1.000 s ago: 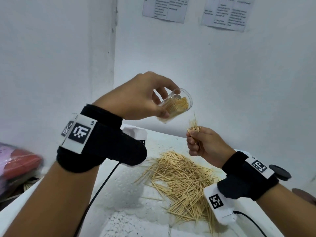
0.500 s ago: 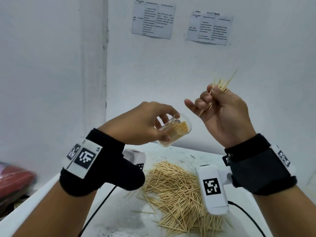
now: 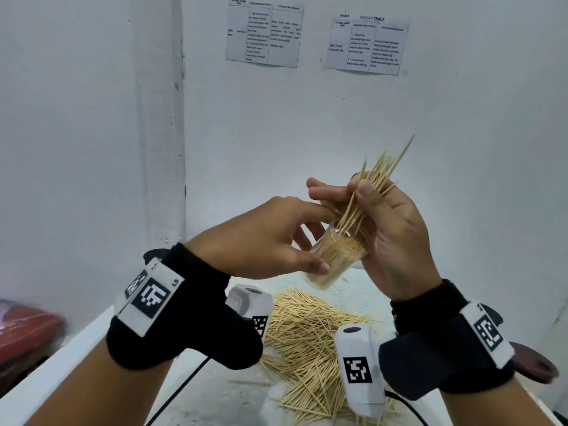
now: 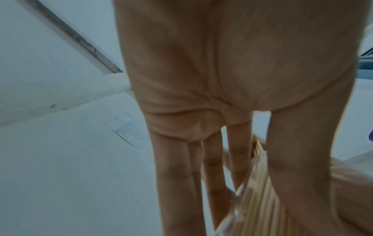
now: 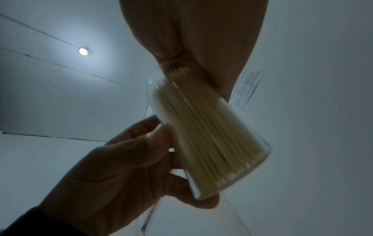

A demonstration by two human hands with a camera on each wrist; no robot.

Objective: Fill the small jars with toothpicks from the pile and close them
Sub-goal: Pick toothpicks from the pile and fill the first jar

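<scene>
Head view: right hand (image 3: 390, 229), pinching a toothpick bunch (image 3: 373, 186), has swung over from 2 o'clock and now feeds its tips into the jar (image 3: 335, 256) gripped by the left hand (image 3: 264, 241); filling continues.

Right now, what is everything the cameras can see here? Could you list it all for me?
jar: one, clear plastic, nearly full of toothpicks, tilted, held above the table.
toothpick bundle: one, pale wood, lower tips entering the jar mouth.
toothpick pile: one, pale wood, loose on the table.
table: one, white, below the hands.
printed sheets: two, white, on the back wall.
ceiling light: one, lit, overhead.
red object: one, blurred, far left.
left hand: grips the jar.
right hand: pinches the bundle.
</scene>
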